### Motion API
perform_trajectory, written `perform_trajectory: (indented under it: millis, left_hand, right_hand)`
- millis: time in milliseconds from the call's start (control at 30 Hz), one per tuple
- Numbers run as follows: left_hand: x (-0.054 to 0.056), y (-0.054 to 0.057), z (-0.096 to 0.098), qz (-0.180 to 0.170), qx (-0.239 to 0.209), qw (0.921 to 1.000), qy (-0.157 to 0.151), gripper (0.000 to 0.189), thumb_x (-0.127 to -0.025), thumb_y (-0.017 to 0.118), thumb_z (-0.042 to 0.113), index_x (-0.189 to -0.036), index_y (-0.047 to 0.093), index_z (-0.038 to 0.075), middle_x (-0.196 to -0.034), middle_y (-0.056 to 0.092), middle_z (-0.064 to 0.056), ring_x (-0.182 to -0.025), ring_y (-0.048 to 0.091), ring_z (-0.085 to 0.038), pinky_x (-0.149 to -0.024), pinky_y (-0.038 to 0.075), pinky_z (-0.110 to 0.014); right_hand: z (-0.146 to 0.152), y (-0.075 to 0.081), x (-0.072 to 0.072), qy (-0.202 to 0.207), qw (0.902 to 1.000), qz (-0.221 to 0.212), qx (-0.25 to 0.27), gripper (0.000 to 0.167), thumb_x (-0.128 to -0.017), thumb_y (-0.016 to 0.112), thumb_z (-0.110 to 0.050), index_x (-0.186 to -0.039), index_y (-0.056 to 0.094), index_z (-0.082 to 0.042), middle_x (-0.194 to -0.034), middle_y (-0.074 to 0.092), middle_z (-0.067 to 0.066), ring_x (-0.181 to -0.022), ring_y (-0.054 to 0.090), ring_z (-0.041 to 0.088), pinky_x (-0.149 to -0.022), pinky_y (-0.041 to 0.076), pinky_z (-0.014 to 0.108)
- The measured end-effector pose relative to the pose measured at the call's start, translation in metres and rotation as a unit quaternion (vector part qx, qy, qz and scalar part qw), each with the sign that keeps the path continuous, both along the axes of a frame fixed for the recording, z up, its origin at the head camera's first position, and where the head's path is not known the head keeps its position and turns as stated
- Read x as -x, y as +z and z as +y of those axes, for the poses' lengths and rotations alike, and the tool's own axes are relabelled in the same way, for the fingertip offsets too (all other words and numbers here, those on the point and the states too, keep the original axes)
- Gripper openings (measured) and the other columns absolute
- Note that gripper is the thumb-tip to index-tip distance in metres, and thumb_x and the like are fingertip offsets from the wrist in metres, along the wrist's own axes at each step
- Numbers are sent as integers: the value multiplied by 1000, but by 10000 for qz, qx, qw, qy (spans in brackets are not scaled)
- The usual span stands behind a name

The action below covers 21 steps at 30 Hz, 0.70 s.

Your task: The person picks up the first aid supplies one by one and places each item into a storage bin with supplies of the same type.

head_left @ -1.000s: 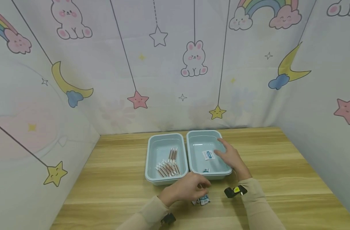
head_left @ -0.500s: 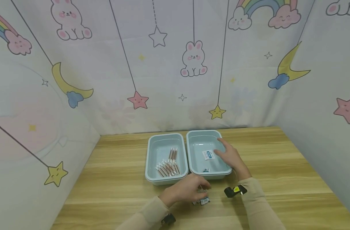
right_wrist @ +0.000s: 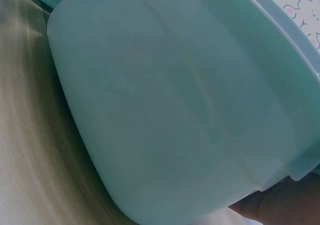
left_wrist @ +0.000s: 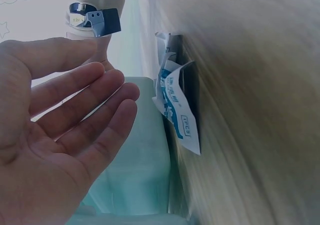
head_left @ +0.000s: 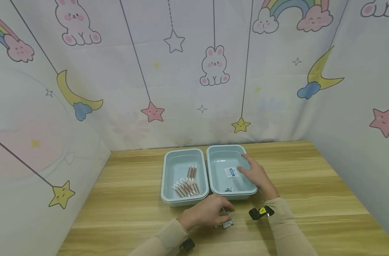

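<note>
Crumpled printed sachets (left_wrist: 176,97) lie on the bench (head_left: 127,185), in front of the trays. The left hand (head_left: 210,210) is positioned just beside them — fingers relaxed and apart, holding nothing. The right hand (head_left: 258,176) rests at the right tray's rim, thumb and forefinger spread wide. The right tray (head_left: 218,156) contains a flat sachet (head_left: 231,173); the left tray (head_left: 175,163) contains cotton swabs (head_left: 185,187). Beyond — a printed curtain (head_left: 181,81).
</note>
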<state>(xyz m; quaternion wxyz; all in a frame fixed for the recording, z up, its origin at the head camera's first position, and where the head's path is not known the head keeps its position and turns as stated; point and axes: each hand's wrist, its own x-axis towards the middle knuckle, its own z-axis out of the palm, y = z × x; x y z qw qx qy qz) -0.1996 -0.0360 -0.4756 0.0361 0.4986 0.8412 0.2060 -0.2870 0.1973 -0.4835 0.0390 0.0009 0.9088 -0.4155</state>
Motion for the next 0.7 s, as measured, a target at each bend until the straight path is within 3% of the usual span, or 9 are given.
perform_trajectory:
  millis: [700]
  left_hand:
    - [2, -6, 1, -195, 153, 9997, 3, 21, -86, 72, 19, -106, 73, 14, -101, 73, 8, -91, 64, 5, -78, 47, -4]
  right_hand:
    - [-1, 1, 0, -46, 9999, -108, 35, 63, -98, 55, -29, -154, 27, -17, -158, 25, 20, -142, 27, 45, -112, 29, 63]
